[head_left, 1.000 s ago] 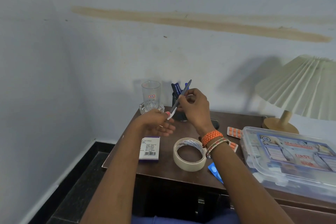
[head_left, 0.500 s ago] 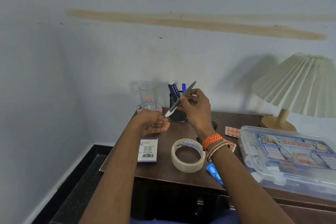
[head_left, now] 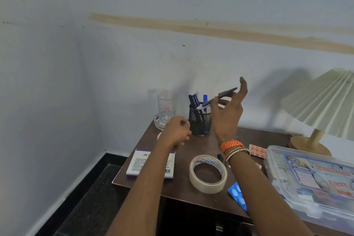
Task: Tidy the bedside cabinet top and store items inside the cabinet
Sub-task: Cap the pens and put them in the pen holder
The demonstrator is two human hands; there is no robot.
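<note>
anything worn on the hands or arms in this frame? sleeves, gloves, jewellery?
No gloves, and no sleeves in view: both forearms are bare as far as the frame shows. The right hand has a stack at the wrist: a thick orange braided thread band, then thin beaded bangles just below it. The left hand and its wrist show nothing worn; a ring is too small to rule out.

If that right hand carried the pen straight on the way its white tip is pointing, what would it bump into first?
Most likely the black mesh pen holder. The right hand holds the grey pen tilted, white tip down-left, just above the holder's rim among the blue pens. Depth is hard to judge from one view.
</note>
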